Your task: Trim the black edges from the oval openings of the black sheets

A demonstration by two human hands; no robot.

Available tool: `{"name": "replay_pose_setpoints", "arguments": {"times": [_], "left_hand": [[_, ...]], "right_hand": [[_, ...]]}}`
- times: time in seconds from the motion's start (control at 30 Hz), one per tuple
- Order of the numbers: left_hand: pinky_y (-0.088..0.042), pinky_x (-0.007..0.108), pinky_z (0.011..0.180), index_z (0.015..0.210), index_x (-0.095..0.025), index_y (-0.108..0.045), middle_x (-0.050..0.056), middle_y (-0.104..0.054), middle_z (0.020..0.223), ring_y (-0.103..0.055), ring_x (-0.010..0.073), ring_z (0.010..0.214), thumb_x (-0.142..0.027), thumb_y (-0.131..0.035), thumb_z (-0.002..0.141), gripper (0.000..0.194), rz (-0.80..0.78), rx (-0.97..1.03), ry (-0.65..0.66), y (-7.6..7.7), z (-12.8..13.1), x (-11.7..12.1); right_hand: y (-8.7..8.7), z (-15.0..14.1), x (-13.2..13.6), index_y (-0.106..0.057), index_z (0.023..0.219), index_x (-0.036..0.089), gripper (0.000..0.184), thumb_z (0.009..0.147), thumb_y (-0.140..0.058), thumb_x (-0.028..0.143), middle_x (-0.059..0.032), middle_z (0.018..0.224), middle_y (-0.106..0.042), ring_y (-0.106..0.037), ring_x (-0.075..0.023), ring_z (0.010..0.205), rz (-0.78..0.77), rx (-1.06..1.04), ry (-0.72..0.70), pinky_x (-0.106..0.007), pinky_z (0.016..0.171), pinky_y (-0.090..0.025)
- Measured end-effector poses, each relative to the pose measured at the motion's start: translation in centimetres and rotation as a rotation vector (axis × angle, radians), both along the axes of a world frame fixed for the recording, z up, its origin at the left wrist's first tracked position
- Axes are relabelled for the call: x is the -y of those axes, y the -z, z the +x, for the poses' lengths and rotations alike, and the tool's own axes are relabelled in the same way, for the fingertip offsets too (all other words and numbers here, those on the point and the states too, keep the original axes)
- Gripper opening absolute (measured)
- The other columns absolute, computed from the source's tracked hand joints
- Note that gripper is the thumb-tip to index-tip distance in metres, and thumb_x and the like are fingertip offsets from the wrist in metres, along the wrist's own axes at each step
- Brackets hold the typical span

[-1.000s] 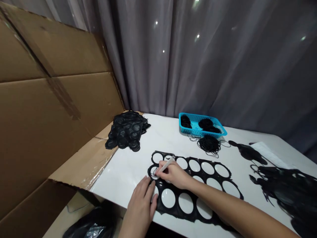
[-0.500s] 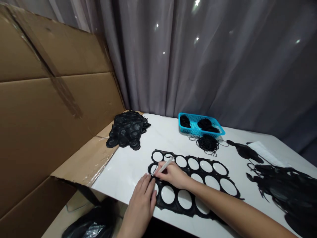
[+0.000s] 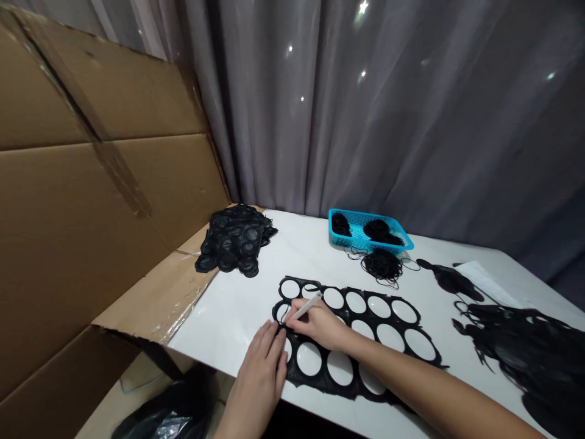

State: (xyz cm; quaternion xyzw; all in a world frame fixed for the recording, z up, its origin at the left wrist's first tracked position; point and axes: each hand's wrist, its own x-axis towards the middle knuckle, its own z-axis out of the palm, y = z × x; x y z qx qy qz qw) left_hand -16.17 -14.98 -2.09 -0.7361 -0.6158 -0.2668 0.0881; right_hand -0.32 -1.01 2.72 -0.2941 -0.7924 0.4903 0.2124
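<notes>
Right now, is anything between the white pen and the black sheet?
Nothing does: the white pen in the right hand reaches the black sheet at a hole's edge, and the left hand lies beside it.

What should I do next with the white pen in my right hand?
Probably run the tip of the white pen along the rim of the left-end hole in the black sheet: your right hand holds the tip at that rim, and your left hand rests beside it, seemingly steadying the sheet.
</notes>
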Motion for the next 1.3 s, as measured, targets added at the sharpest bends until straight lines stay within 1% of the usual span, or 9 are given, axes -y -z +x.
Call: {"name": "replay_pose_setpoints", "arguments": {"times": [0.17, 0.23, 0.3, 0.43, 0.5, 0.7, 0.8, 1.03, 1.3], "left_hand": [[-0.056, 0.047, 0.105, 0.138, -0.023, -0.057, 0.011, -0.061, 0.142, -0.059, 0.0292, 0.132, -0.024, -0.047, 0.099, 0.040, -0.036, 0.007, -0.007, 0.1, 0.0, 0.0], [-0.056, 0.047, 0.104, 0.137, -0.023, -0.058, 0.011, -0.062, 0.141, -0.059, 0.0293, 0.131, -0.024, -0.047, 0.099, 0.040, -0.031, 0.004, -0.004, 0.2, 0.1, -0.1], [-0.056, 0.047, 0.104, 0.134, -0.022, -0.060, 0.011, -0.063, 0.139, -0.060, 0.0292, 0.130, -0.024, -0.047, 0.099, 0.038, -0.015, 0.003, -0.009, 0.2, 0.0, -0.1], [-0.058, 0.046, 0.102, 0.130, -0.021, -0.062, 0.012, -0.061, 0.139, -0.062, 0.0290, 0.127, -0.024, -0.046, 0.100, 0.034, 0.010, -0.009, -0.031, -0.2, -0.2, -0.2], [-0.058, 0.046, 0.101, 0.128, -0.021, -0.062, 0.013, -0.061, 0.139, -0.062, 0.0291, 0.126, -0.024, -0.046, 0.100, 0.032, 0.018, -0.027, -0.037, -0.7, -0.3, -0.3], [-0.056, 0.049, 0.103, 0.134, -0.020, -0.058, 0.014, -0.060, 0.141, -0.058, 0.0308, 0.131, -0.026, -0.047, 0.101, 0.036, 0.049, -0.069, 0.050, -1.6, 2.0, -1.1], [-0.057, 0.046, 0.101, 0.135, -0.017, -0.058, 0.015, -0.062, 0.139, -0.059, 0.0308, 0.130, -0.027, -0.049, 0.100, 0.037, 0.008, -0.095, 0.133, -1.4, 3.4, -1.3], [-0.057, 0.048, 0.102, 0.135, -0.016, -0.058, 0.016, -0.061, 0.141, -0.060, 0.0316, 0.130, -0.027, -0.049, 0.100, 0.038, -0.008, -0.106, 0.116, -0.6, 3.7, -0.9], [-0.057, 0.047, 0.103, 0.137, -0.017, -0.057, 0.015, -0.059, 0.144, -0.058, 0.0307, 0.132, -0.024, -0.050, 0.099, 0.040, 0.000, -0.099, 0.126, -0.9, 3.6, -0.7]], "right_hand": [[1.3, 0.0, 1.5, -0.062, 0.088, 0.022, 0.011, 0.093, -0.056, 0.015, -0.0048, 0.093, -0.070, -0.062, -0.0214, 0.092, 0.413, 0.029, -0.127, -0.034, 0.084, -0.045], [1.6, -0.3, 0.9, -0.059, 0.087, 0.023, 0.015, 0.094, -0.050, 0.013, -0.0060, 0.091, -0.069, -0.059, -0.0227, 0.090, 0.585, 0.081, -0.191, -0.037, 0.085, -0.043], [1.1, -0.5, -1.2, -0.055, 0.082, 0.022, 0.017, 0.094, -0.047, 0.014, -0.0058, 0.086, -0.066, -0.057, -0.0226, 0.084, 0.639, 0.099, -0.136, -0.037, 0.083, -0.042], [-1.4, 0.8, -6.7, -0.049, 0.078, 0.022, 0.018, 0.095, -0.044, 0.025, -0.0027, 0.077, -0.061, -0.054, -0.0188, 0.071, 0.430, -0.009, 0.362, -0.031, 0.070, -0.040], [-2.3, 2.2, -7.6, -0.047, 0.074, 0.023, 0.019, 0.093, -0.048, 0.027, 0.0000, 0.071, -0.057, -0.050, -0.0172, 0.065, 0.356, -0.003, 0.437, -0.029, 0.064, -0.036], [-1.4, 4.5, -2.0, -0.050, 0.070, 0.022, 0.021, 0.090, -0.055, 0.027, 0.0009, 0.073, -0.062, -0.055, -0.0165, 0.071, 0.162, 0.060, 0.130, -0.028, 0.067, -0.039], [-0.6, 4.7, 0.4, -0.051, 0.071, 0.021, 0.019, 0.089, -0.058, 0.025, 0.0001, 0.080, -0.068, -0.060, -0.0167, 0.077, 0.044, 0.029, 0.095, -0.028, 0.072, -0.042], [-0.3, 5.0, 0.8, -0.054, 0.073, 0.021, 0.016, 0.086, -0.061, 0.024, -0.0006, 0.086, -0.071, -0.062, -0.0180, 0.082, -0.105, -0.007, 0.140, -0.028, 0.074, -0.044], [0.0, 4.9, 0.7, -0.057, 0.073, 0.021, 0.014, 0.087, -0.062, 0.021, -0.0015, 0.089, -0.071, -0.064, -0.0197, 0.087, -0.004, -0.016, 0.119, -0.031, 0.081, -0.046]]}}
